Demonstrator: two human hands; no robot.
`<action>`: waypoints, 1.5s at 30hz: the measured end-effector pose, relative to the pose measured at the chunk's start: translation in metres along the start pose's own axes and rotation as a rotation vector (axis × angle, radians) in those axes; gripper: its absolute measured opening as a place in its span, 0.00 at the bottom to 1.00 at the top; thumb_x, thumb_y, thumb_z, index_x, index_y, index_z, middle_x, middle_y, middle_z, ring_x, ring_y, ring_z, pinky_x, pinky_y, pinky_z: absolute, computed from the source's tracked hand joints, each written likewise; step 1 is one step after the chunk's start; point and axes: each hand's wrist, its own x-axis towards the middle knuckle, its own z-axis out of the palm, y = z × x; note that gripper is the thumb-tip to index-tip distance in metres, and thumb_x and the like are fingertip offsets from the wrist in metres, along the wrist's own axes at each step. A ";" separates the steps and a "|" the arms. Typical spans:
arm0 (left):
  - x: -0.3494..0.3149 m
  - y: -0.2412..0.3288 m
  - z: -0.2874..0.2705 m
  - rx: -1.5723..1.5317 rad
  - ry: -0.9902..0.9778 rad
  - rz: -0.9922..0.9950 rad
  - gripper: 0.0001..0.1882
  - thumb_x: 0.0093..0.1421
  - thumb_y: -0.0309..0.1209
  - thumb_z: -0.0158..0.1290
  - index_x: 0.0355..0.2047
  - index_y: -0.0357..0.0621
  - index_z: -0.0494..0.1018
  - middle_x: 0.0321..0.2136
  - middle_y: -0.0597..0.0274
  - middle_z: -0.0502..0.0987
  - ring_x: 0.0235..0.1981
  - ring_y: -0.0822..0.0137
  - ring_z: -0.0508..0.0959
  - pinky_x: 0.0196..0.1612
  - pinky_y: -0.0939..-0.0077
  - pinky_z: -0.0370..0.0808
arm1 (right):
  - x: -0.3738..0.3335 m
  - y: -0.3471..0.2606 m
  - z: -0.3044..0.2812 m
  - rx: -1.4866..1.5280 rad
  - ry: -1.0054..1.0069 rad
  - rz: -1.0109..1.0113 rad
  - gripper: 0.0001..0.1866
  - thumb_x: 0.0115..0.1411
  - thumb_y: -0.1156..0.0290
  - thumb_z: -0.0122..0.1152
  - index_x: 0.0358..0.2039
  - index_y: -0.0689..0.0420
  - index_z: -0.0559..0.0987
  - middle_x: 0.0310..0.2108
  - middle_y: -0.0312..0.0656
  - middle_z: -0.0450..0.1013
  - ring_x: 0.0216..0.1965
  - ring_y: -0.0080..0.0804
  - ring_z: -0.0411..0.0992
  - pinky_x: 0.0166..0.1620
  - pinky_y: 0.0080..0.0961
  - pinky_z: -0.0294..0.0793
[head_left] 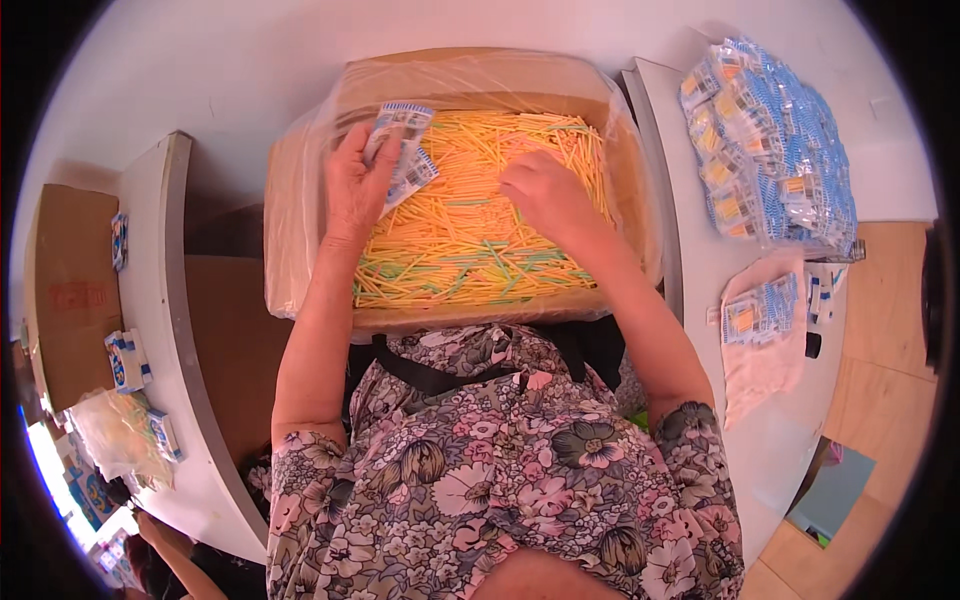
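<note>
A cardboard box (440, 75) lined with clear plastic stands in front of me, filled with thin sticks (430, 245), mostly yellow and orange with some green ones. My left hand (360, 185) is closed on clear plastic packets (405, 122) with blue-striped edges, held above the left side of the sticks. At least two packets show, overlapping under the thumb. Over the middle right of the sticks is my right hand (545, 195), its fingers curled together and pointing left. Whatever its fingertips hold, if anything, is hidden.
On the right table, a large clear bag (765, 150) bulges with filled packets. Nearer me, more packets (760, 312) lie on a pale cloth (765, 380). The left table (170, 260) carries small blue-and-white boxes (125, 362). Another person's arm (175, 560) shows at lower left.
</note>
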 end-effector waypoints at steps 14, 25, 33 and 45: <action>-0.002 0.082 0.067 -0.334 -0.302 -0.150 0.14 0.61 0.25 0.51 0.46 0.33 0.72 0.36 0.66 0.77 0.34 0.78 0.74 0.36 0.83 0.71 | 0.030 0.036 0.005 -0.681 -0.537 -0.103 0.09 0.51 0.65 0.54 0.25 0.50 0.82 0.26 0.41 0.76 0.31 0.39 0.72 0.33 0.40 0.64; -0.016 0.106 0.081 -0.111 -0.562 -0.193 0.07 0.56 0.20 0.53 0.36 0.33 0.75 0.34 0.67 0.76 0.34 0.76 0.73 0.35 0.84 0.69 | -0.009 0.029 -0.090 -0.577 -0.335 -0.174 0.07 0.48 0.69 0.56 0.16 0.53 0.78 0.19 0.35 0.72 0.23 0.35 0.67 0.34 0.35 0.57; -0.046 0.098 0.062 0.375 -0.558 0.372 0.11 0.44 0.21 0.60 0.31 0.38 0.76 0.45 0.52 0.72 0.44 0.54 0.72 0.45 0.67 0.68 | -0.015 -0.002 -0.075 -0.467 -0.491 -0.189 0.07 0.51 0.68 0.56 0.26 0.50 0.82 0.24 0.35 0.76 0.28 0.36 0.75 0.27 0.42 0.68; -0.041 0.046 0.031 -0.230 -0.838 0.150 0.10 0.46 0.18 0.60 0.32 0.37 0.78 0.32 0.56 0.79 0.37 0.61 0.78 0.41 0.72 0.72 | 0.021 -0.053 -0.057 -0.093 -0.507 -0.199 0.08 0.53 0.72 0.52 0.30 0.65 0.73 0.22 0.53 0.72 0.29 0.48 0.75 0.31 0.41 0.72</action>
